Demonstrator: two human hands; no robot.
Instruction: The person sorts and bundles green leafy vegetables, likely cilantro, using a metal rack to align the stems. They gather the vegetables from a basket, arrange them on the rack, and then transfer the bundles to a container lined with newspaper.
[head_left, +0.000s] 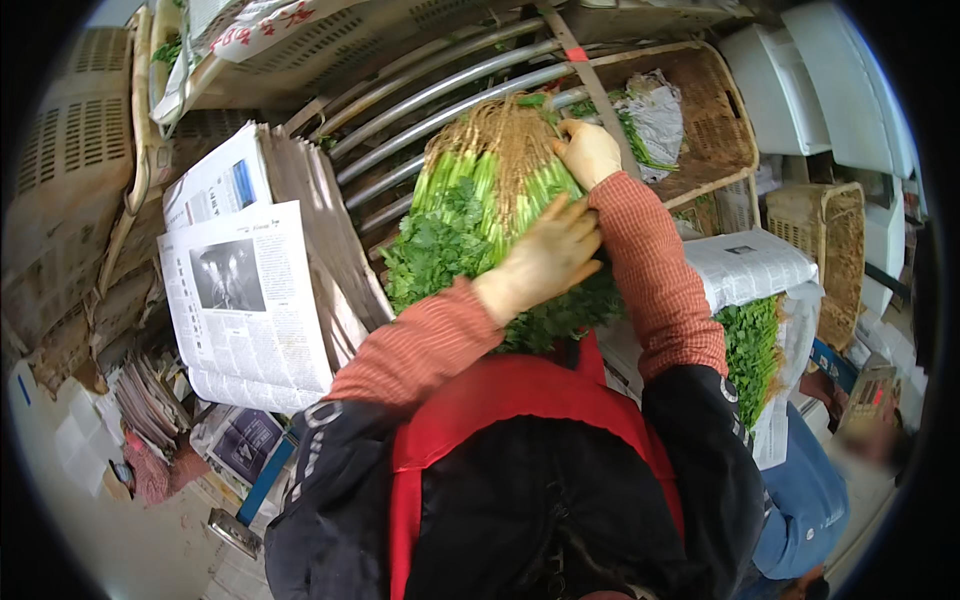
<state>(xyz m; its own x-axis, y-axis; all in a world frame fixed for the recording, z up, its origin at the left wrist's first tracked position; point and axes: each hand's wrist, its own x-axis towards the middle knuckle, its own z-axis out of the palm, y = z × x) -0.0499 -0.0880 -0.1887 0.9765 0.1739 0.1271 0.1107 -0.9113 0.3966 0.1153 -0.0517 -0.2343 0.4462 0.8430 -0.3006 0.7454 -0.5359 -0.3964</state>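
A wide bunch of cilantro (480, 187) with roots attached lies before me on metal bars (450, 97), its roots toward the far side and its leaves toward me. My left hand (547, 251), in a pale glove, reaches across the stems to the right side of the bunch, fingers somewhat spread. At the upper right edge of the roots is my gloved right hand (589, 154), with thumb and fingers bent against them. Whether either hand grips any stems cannot be told.
Stacked newspapers (247, 300) stand close on the left. A plastic crate (701, 105) holding greens and crumpled paper is at the upper right. Newspaper-wrapped greens (750, 352) lie right of my sleeve. Perforated crates (75, 150) rise at the far left.
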